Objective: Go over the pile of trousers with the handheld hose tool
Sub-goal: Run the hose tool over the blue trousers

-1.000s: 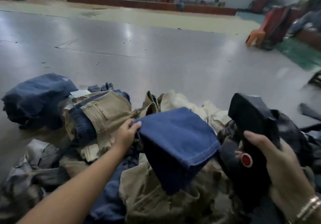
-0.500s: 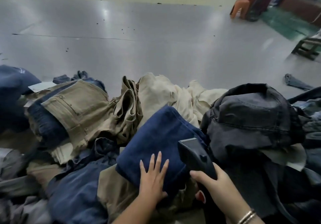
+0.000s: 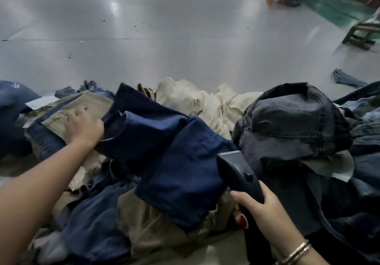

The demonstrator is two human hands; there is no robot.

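Since a moment ago the left hand (image 3: 83, 126) has slid leftward, fingers spread on khaki trousers (image 3: 61, 112), leaving the navy trousers (image 3: 164, 151) stretched diagonally just left of the hose tool (image 3: 239, 174) gripped by the right hand (image 3: 265, 209).

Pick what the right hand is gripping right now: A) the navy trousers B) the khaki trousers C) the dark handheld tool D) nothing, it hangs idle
C: the right hand has its fingers curled round the handle of the dark handheld tool, whose head lies by the navy trousers, while the left hand is over at the navy trousers' far edge, on the khaki pair.
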